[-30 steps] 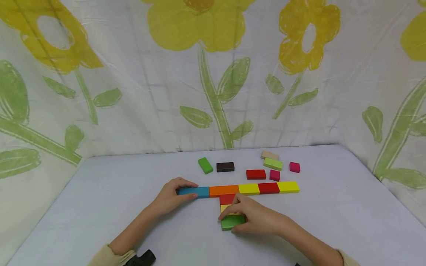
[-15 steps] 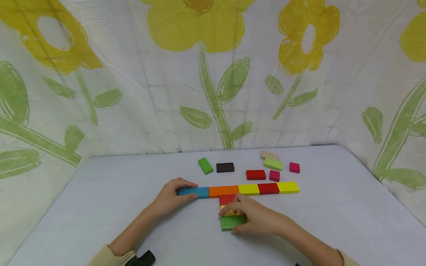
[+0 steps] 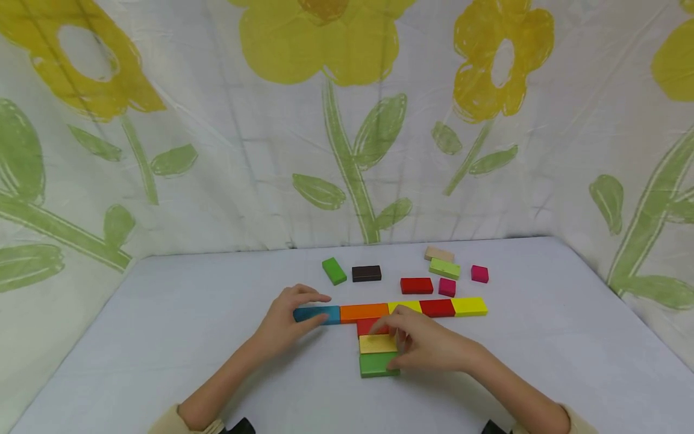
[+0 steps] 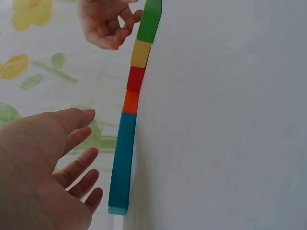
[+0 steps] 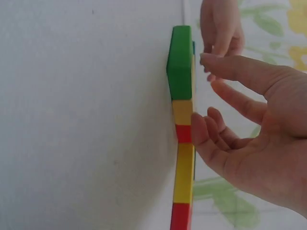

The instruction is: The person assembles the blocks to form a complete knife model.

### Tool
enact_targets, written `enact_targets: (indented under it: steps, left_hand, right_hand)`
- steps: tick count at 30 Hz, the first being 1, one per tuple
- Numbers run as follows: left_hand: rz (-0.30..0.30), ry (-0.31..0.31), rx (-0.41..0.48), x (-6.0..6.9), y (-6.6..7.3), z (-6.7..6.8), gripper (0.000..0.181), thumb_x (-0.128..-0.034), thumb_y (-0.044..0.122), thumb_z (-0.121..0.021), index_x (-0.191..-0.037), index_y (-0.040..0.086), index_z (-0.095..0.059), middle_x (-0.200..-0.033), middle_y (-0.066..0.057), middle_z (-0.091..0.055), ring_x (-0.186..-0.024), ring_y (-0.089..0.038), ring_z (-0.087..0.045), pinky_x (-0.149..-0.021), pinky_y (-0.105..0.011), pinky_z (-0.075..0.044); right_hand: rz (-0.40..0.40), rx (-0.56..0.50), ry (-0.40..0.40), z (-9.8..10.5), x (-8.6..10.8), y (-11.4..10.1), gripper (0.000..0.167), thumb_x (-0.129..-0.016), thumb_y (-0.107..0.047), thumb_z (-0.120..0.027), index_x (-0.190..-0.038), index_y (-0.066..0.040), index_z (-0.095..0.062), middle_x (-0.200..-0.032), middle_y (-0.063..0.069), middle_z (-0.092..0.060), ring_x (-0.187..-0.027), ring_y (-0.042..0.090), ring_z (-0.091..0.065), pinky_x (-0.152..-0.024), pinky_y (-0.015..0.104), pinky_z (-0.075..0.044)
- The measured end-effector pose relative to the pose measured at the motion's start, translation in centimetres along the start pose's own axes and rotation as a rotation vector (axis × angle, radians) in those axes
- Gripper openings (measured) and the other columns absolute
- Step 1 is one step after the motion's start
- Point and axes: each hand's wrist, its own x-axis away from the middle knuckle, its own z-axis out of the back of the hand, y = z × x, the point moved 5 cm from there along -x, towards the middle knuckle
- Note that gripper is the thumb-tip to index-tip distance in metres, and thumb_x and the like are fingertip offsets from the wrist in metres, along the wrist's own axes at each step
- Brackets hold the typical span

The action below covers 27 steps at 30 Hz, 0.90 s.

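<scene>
Diffuse light casts soft shadows; wrist views look hazy.

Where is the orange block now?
Lower middle of the head view: the orange block lies between the blue block on its left and a yellow block on its right.

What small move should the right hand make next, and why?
Perhaps lift the right hand clear of the nearest green rectangular block: the hand looks relaxed and grips nothing, and that block already touches the pale-yellow rectangular block behind it.
</scene>
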Motion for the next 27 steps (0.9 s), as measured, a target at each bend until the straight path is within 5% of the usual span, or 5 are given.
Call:
enact_targets:
  steps: [7,16,27]
  left_hand:
    - [-0.07,-0.073,0.013,0.5,1.6,-1.9,0.026,-0.0961,0.022,-0.079,-0.12,0.012,-0.079,-0.125,-0.004,-0.069,-0.116,-0.027,-0.057,-0.092,-0.037,-0.056]
    - [-0.134,-0.211,0.058,0.9,3.7,-4.1,0.03,-0.0986,0.027,-0.076,-0.126,0.016,-0.077,-0.129,0.005,-0.068,-0.124,-0.02,-0.058,-0.106,-0.043,-0.053]
    - [-0.215,-0.323,0.01,0.3,4.1,-5.7,0.035,-0.1011,0.037,-0.072,-0.133,0.023,-0.075,-0.14,0.007,-0.065,-0.133,-0.017,-0.056,-0.113,-0.047,-0.048]
  right_hand:
    - [-0.058,0.0,0.029,1.4,-0.1,-0.2,0.039,-0.09,-0.02,-0.085,-0.126,-0.017,-0.071,-0.112,0.001,-0.063,-0.099,0.017,-0.06,-0.079,0.023,-0.057]
    - [-0.044,0.049,0.112,3.5,0.4,0.9,0.042,-0.092,-0.018,-0.082,-0.13,-0.011,-0.067,-0.115,0.006,-0.065,-0.106,0.023,-0.059,-0.081,0.023,-0.057]
    - [-0.039,0.078,0.219,7.5,-0.4,2.0,0.039,-0.095,-0.011,-0.077,-0.13,-0.002,-0.066,-0.122,0.016,-0.068,-0.104,0.025,-0.063,-0.084,0.03,-0.06]
